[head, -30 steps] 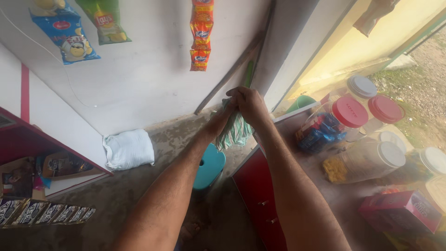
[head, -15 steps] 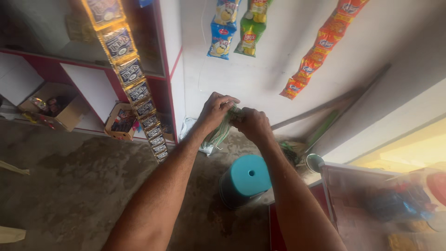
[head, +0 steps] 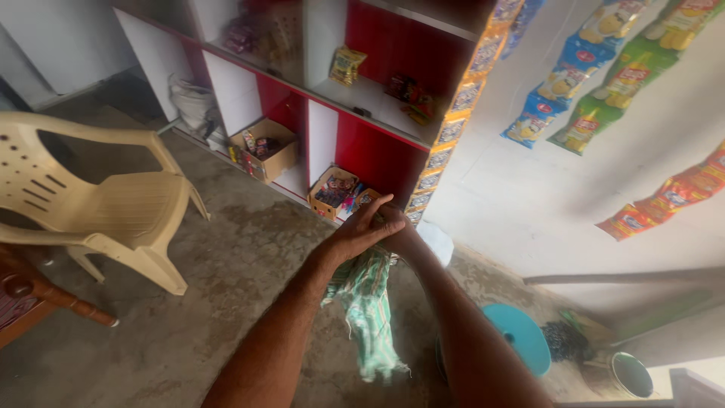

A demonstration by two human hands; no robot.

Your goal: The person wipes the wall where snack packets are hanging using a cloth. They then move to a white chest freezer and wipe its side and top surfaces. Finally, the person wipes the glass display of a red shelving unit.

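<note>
The striped cloth, green and white with frayed ends, hangs from both hands out in front of the person, above the concrete floor. Half a second ago it was only a small bunch between the hands; now a long length droops below them. The view has swung left: the red and white shelf unit fills the top, and a cream plastic chair has come into sight at the left. The blue stool, earlier right under the hands, now sits lower right. The left hand lies over the right hand, both clenched on the cloth's top.
</note>
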